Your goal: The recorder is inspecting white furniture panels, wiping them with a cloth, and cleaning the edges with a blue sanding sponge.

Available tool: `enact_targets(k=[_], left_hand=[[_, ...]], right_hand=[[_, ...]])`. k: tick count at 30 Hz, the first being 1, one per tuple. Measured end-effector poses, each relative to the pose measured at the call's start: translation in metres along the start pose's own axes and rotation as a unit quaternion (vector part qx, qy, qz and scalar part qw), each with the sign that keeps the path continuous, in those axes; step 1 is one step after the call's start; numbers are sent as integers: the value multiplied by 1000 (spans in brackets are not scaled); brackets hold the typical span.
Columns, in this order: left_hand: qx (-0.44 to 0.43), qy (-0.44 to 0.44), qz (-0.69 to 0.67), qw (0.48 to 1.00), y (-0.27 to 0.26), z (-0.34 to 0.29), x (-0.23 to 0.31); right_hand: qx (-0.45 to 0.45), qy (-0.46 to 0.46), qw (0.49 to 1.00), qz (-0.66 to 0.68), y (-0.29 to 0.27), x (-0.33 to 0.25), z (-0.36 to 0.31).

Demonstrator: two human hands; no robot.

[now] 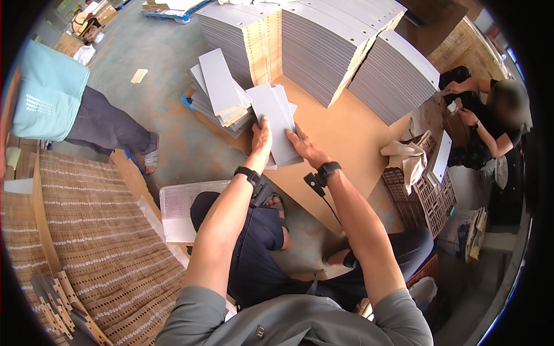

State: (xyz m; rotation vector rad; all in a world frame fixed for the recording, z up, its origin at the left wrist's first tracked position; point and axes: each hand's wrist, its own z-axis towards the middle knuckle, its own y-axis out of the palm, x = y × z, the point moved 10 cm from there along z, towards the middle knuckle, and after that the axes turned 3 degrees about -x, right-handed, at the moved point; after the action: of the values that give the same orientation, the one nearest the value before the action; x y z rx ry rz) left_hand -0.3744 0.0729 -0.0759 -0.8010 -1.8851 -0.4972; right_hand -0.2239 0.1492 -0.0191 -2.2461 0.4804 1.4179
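A small bundle of grey rectangular boards point(271, 109) is held in front of me, its pieces slightly fanned out of line. My left hand point(262, 139) presses on its left side with the thumb on the top board. On its right side, my right hand point(309, 149) grips the edge, thumb on top. Just left of the bundle lies an untidy pile of similar grey boards point(219, 81) with pale wood-coloured edges. Both wrists wear black straps. The fingers beneath the bundle are hidden.
Tall stacks of grey boards point(323, 46) stand behind on a brown sheet point(329, 138). A brown plastic crate point(427, 196) with a cloth is at right, near a seated person. Another person stands at left, by rows of drilled boards point(104, 225). A white plastic bin point(179, 213) is beside my knee.
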Motion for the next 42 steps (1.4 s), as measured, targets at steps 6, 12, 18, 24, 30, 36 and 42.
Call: enact_targets(k=[6,12,18,24,30,36,42], left_hand=[[-3,-15,27,1000,-2,-9,19],[34,-33,47,998,-12,-15,20],[116,31,150,981,-20,-38,34],[80,189,139,969,22,-107,73],[-199,85,67,974,150,-153,59],[-309,28,20,950,243,-187,71],[-365,0,68,929,301,-194,54]], right_hand=[[84,44,992,-79,-1,2,15],[45,20,997,-55,6,-1,27],[94,-49,992,-70,-40,8,-9],[79,6,991,-107,-150,60,-98],[172,-84,946,-263,-282,56,-153],[280,-82,940,176,-377,31,-183],[352,-139,870,315,-438,40,-157]])
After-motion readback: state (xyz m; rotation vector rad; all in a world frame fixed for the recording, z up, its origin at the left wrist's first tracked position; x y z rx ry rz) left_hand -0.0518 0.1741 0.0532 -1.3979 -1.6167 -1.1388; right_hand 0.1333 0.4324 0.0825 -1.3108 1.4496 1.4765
